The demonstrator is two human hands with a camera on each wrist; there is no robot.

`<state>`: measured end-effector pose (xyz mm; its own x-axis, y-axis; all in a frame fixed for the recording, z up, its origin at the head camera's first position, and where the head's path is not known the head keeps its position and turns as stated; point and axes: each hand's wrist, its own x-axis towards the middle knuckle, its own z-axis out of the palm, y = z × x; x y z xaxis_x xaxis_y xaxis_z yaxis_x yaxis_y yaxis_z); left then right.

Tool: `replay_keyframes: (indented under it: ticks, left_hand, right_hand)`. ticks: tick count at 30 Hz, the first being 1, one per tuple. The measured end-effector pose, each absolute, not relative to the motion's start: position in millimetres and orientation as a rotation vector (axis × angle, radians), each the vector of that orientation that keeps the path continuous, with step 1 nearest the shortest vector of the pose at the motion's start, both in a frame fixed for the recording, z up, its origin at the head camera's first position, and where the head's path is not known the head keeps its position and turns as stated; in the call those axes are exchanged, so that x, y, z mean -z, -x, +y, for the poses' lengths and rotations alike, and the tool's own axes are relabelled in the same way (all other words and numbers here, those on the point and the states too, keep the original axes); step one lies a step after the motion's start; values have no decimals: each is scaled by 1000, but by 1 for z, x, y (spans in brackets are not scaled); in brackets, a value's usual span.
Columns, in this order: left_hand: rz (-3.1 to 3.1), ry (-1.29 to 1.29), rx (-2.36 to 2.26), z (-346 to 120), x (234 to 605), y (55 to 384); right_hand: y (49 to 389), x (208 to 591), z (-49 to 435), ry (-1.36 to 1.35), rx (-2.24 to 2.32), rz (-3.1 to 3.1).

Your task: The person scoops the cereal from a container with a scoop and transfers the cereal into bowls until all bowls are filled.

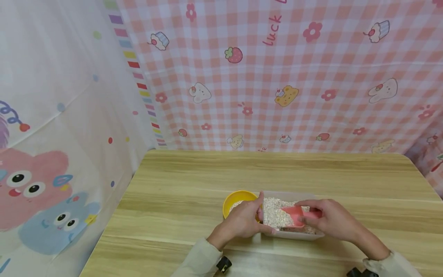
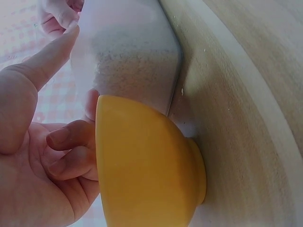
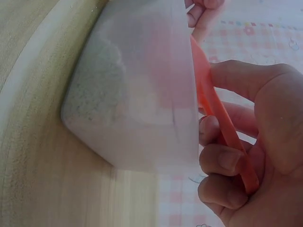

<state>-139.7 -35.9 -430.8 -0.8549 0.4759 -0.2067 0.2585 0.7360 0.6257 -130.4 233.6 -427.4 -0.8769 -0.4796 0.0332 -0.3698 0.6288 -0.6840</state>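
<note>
A translucent plastic container (image 1: 294, 235) of pale oat-like flakes (image 1: 275, 209) stands on the table. My left hand (image 1: 243, 219) grips its left end, thumb on the near rim and other fingers at the end wall. Right beside those fingers is a yellow bowl (image 2: 142, 165), which holds some flakes too; the hand partly covers it in the head view. My right hand (image 1: 333, 219) holds a coral-red scoop (image 1: 293, 216) by its handle (image 3: 232, 142). The scoop's head lies inside the container, with flakes at its front edge.
The wood-grain table (image 1: 194, 173) extends around the container and bowl. A few stray flakes lie on it near the container in the left wrist view. Behind it hangs a pink checked cloth (image 1: 214, 73), and a white cartoon-print cloth (image 1: 69, 115) hangs at the left.
</note>
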Motion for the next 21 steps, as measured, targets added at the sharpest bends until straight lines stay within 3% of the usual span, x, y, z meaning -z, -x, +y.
replay_keyframes:
  ticks: [21]
  left_hand:
    - [2585, -568, -854, -36, 432, 140]
  right_hand:
    - [134, 434, 238, 650, 1188, 2720]
